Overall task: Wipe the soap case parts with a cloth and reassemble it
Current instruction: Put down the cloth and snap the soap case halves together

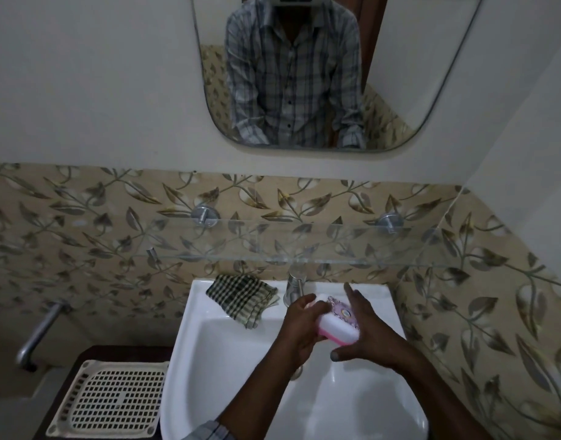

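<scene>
Over the sink (228,369), the left hand (299,328) curled round the case (336,330), holding it up over the basin, probably so its parts could be worked. The right hand (371,331) lay straight-fingered against the case's right side, steadying it and gripping nothing. Further back, the cloth (241,296) sat untouched on the rim beside the tap (293,287), within easy reach. Wiping looked not yet begun. The mirror (415,74) hung above.

Dim light, rounded mirror (415,58) on white wall (82,74), leaf-patterned tiles (82,217), glass shelf (304,242), white basin (228,360)
</scene>
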